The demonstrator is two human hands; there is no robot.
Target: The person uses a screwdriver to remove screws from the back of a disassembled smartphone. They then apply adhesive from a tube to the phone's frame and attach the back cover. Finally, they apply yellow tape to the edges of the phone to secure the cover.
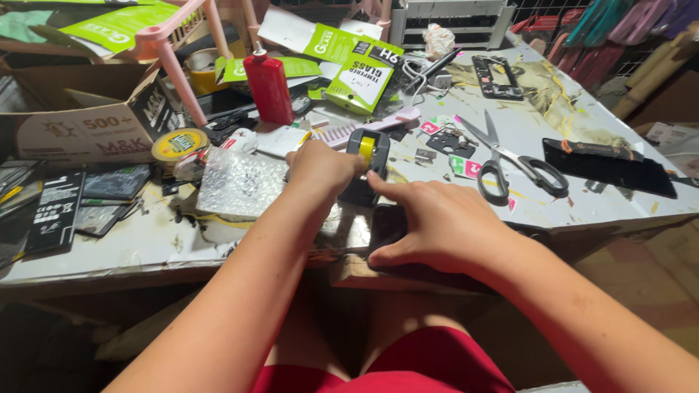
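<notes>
My left hand [320, 169] is closed around a black hand roller with a yellow wheel [366, 149] near the middle of the cluttered workbench. The roller stands on a dark phone [384, 227] that lies at the bench's front edge. My right hand [429, 225] lies flat over the phone, fingers pressed on it, forefinger stretched toward the roller's base. Most of the phone is hidden under that hand. A sheet of bubble wrap [240, 185] lies just left of my left hand.
Black-handled scissors [520, 164] lie to the right, a flat black case [611, 167] beyond them. A red bottle [268, 86], green screen-protector packets [364, 69], a tape roll [178, 143] and a cardboard box [87, 120] crowd the back and left. Dark phone parts [58, 207] lie far left.
</notes>
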